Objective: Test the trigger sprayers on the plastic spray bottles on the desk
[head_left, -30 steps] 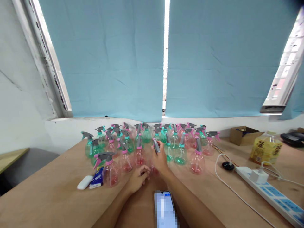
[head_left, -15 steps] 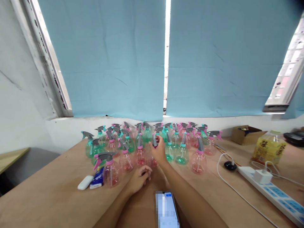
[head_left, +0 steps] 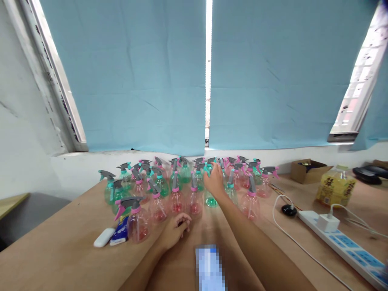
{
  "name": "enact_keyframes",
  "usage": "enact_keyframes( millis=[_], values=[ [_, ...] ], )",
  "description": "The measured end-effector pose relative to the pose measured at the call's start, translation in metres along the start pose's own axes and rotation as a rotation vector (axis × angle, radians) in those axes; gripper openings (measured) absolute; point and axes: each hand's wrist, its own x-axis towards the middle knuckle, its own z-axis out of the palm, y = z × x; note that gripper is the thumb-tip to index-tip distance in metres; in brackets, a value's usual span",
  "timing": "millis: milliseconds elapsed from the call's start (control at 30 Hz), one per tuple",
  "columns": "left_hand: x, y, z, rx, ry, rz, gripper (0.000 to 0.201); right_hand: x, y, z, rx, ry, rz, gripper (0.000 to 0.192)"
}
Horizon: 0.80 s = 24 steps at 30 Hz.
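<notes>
Blue blinds (head_left: 136, 76) fill the upper frame, and below them a brown table (head_left: 60, 250) runs across the lower half. I see my right hand (head_left: 214, 181) reaching to centre frame, its fingers curled over the top of a green bottle (head_left: 210, 199) in the second row of a crowd of spray bottles; whether they actually pinch its sprayer I cannot tell, since the back of the hand hides it. Just left of that bottle stand two pink bottles (head_left: 194, 204) in the same row, upright, with grey triggers and pink collars. My left hand (head_left: 174, 230) rests on the table below centre, fingers loosely bent and close together, holding nothing, near the front pink bottle (head_left: 136, 224). Between my forearms at the bottom edge lies a phone (head_left: 209, 268), its screen blurred. At lower left, just beside the front bottle, lie a blue packet (head_left: 119, 236) and a small white case (head_left: 104, 237). On the right, a white cable (head_left: 291, 238) loops toward a power strip (head_left: 342, 246), with a yellow jug (head_left: 335, 190) and a cardboard box (head_left: 306, 170) behind it.
</notes>
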Motion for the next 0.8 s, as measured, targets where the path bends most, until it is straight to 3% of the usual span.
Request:
enact_keyframes(
  millis=[133, 267, 467, 800],
  values=[
    [0.001, -0.002, 0.000, -0.004, 0.002, 0.003, 0.030, -0.002, 0.027, -0.006, -0.153, -0.181, 0.071, 0.062],
    [0.000, 0.004, 0.001, -0.007, 0.007, -0.013, 0.031, -0.014, 0.030, -0.016, -0.286, -0.256, 0.032, 0.060],
    [-0.002, 0.008, 0.000, -0.004, -0.002, -0.027, 0.032, -0.034, 0.020, -0.029, -0.211, -0.189, -0.019, 0.057],
    [-0.002, 0.005, 0.000, 0.025, 0.009, -0.009, 0.025, -0.069, 0.027, -0.035, 0.227, -0.063, 0.031, 0.035]
  ],
)
